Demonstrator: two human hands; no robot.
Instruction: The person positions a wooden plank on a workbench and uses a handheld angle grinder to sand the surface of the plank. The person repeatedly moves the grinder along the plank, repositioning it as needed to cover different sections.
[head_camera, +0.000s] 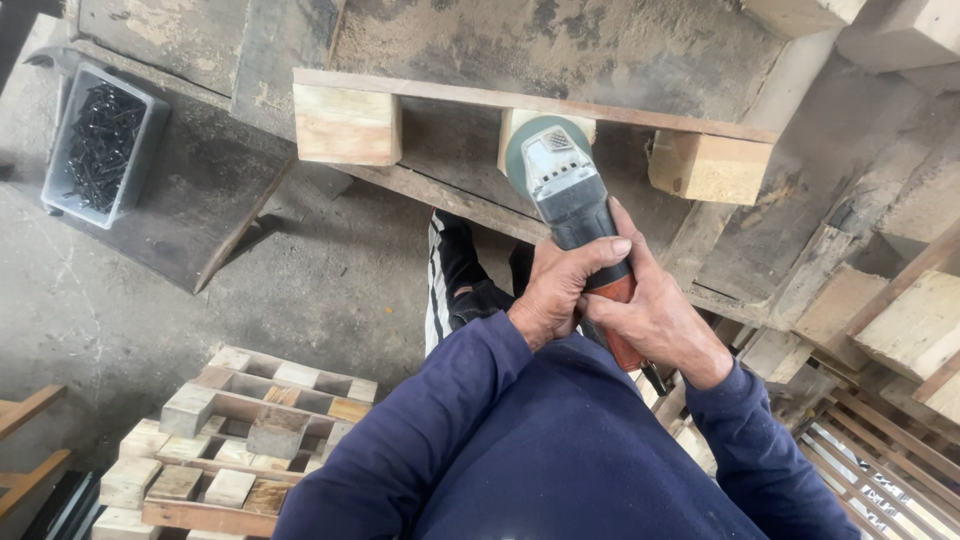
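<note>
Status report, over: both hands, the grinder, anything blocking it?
Left hand and right hand both gripping the angle grinder. Disc end at the middle block of the wooden pallet. Nothing visibly in the way.

Head camera looks steeply down, close above.

Woodworking yard or pallet workshop. Rough wooden pallet frame (530, 125) with block feet, stacked pallets (240, 440) on dusty concrete floor (330, 290), loose timber offcuts (900, 320) at right, grey bin of black screws (100, 145), angle grinder (575, 205) in use.
</note>
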